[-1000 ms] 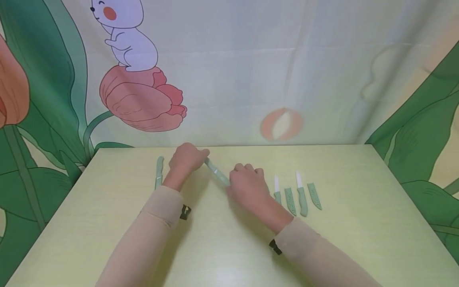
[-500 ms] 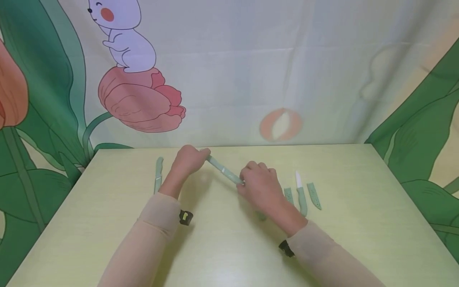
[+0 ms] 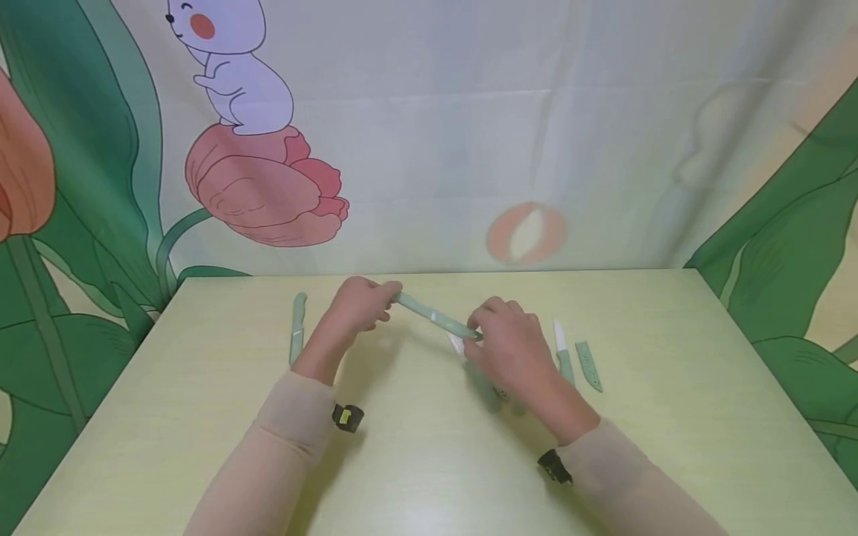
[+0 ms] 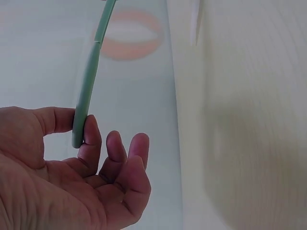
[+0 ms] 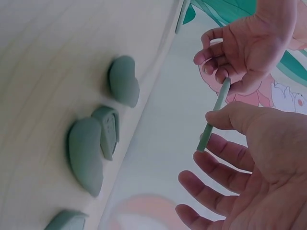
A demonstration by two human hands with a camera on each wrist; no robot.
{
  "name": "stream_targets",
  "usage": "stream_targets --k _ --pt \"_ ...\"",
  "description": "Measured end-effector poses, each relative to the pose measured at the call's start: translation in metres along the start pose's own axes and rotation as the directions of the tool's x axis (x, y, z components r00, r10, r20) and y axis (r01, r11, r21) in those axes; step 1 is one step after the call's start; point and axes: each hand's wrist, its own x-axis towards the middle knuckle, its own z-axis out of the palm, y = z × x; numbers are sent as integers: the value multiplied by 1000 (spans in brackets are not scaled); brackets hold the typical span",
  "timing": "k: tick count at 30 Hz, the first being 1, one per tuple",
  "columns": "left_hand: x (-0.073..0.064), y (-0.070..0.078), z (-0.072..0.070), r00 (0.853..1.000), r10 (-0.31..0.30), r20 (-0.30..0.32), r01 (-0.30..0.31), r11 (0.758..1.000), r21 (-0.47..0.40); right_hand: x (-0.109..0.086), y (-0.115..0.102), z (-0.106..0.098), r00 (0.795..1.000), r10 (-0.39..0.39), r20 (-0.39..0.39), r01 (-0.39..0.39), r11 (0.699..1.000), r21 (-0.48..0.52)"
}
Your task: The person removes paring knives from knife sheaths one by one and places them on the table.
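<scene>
Between my two hands is a pale green knife [image 3: 432,316] in its green sheath, held above the table and slanting down to the right. My left hand [image 3: 362,304] pinches the handle end between thumb and index finger, the other fingers loosely bent, as the left wrist view shows at the handle [image 4: 87,91]. My right hand [image 3: 512,346] pinches the sheath tip between thumb and fingers. Below the right hand lies a bare knife with a white blade and green handle [image 3: 481,383]. Another handle [image 3: 518,408] and a sheath [image 3: 500,394] are mostly hidden by that hand.
A sheathed green knife [image 3: 298,327] lies at the left, partly behind my left forearm. Right of my right hand are a bare white-bladed knife [image 3: 561,350] and a loose green sheath [image 3: 588,366]. A printed curtain [image 3: 429,149] hangs behind the table.
Both hands have moved to the right with the sheathed knife, the right hand further. The knife now lies flatter, and a bare knife shows below the right hand.
</scene>
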Motion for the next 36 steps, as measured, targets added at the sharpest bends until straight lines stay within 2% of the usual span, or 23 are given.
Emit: stream_targets --k 8,18,30,36 --pt "-11 2 5 999 6 38 -5 999 -48 -4 11 -8 1000 25 -13 -25 999 36" --pt "-22 0 13 996 7 88 1 996 -95 -9 29 -9 997 -2 -76 9 995 95" --pt "-34 -5 23 990 43 136 -29 994 -102 -17 44 -19 998 -34 -54 41 990 134" --pt "-39 -5 29 986 38 161 -20 994 -111 -21 49 -23 997 -67 -43 71 992 105"
